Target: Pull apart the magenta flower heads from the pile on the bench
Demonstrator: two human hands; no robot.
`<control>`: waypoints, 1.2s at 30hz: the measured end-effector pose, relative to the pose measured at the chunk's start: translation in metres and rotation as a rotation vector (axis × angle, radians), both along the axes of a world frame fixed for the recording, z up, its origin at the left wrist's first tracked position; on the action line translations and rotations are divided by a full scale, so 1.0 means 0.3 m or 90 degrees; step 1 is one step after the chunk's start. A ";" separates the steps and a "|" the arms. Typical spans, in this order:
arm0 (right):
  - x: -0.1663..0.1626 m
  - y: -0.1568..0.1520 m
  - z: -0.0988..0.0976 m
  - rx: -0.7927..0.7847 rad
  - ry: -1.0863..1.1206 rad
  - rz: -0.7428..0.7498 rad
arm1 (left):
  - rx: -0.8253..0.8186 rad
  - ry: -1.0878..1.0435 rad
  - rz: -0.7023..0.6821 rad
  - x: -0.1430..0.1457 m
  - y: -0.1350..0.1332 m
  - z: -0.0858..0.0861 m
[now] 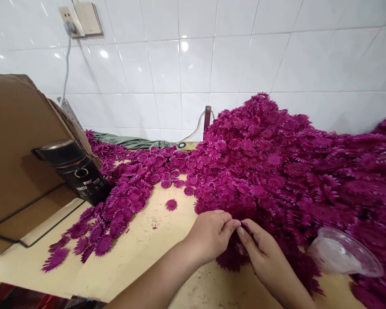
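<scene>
My left hand [210,234] and my right hand [262,246] meet at the front edge of a big heap of purple artificial flower pieces [263,159]. Thumb and fingers of each hand are pinched together, the tips almost touching. Between them shows a sliver of a dark purple flower piece [246,227], mostly covered by the fingers. More purple pieces lie just beneath the hands. To the right of my right hand, a clear plastic bowl [344,253] sits tilted among the flowers.
A smaller spread of purple flower pieces [128,201] runs along the left of the tan tabletop [161,227]. A black flask [77,171] leans there beside a cardboard box [22,150] and a thin black wire frame [51,225]. White tiled wall [196,64] stands behind.
</scene>
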State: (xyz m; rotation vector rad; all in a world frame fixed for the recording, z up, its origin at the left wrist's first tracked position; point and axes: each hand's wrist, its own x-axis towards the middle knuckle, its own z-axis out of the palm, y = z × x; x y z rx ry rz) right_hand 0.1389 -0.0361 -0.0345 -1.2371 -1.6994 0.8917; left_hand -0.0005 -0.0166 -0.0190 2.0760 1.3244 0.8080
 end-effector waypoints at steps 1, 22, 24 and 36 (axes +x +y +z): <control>0.002 -0.003 0.002 0.001 0.003 0.007 | -0.017 -0.033 -0.019 -0.001 0.000 -0.005; -0.051 0.007 0.053 -0.068 0.028 0.020 | -0.003 -0.100 0.012 -0.028 0.019 -0.035; -0.057 0.009 0.044 -0.055 0.022 -0.006 | 0.024 -0.042 0.014 -0.027 0.016 -0.033; -0.031 0.044 0.033 0.091 -0.146 -0.194 | 0.069 0.020 0.115 -0.042 0.005 -0.024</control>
